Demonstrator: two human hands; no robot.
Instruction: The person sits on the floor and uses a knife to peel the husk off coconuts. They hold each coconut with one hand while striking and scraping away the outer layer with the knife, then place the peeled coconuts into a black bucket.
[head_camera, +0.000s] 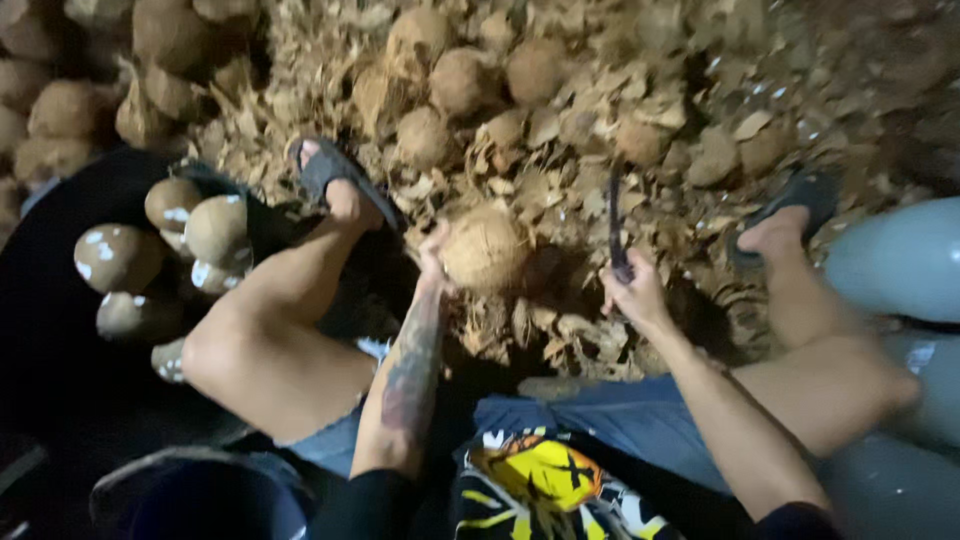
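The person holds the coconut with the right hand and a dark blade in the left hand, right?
No, the hands are swapped. In the head view, the left hand holds the coconut, and the right hand grips the dark blade.

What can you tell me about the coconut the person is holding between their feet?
The coconut is round, pale tan and fibrous-looking, its outer husk apparently already stripped. It sits on the ground amid a litter of dry brown husk scraps, between the person's sandalled feet. The left hand grips its left side; the right hand, apart from it, holds a dark curved blade. The picture is blurred, so finer surface detail is unclear.
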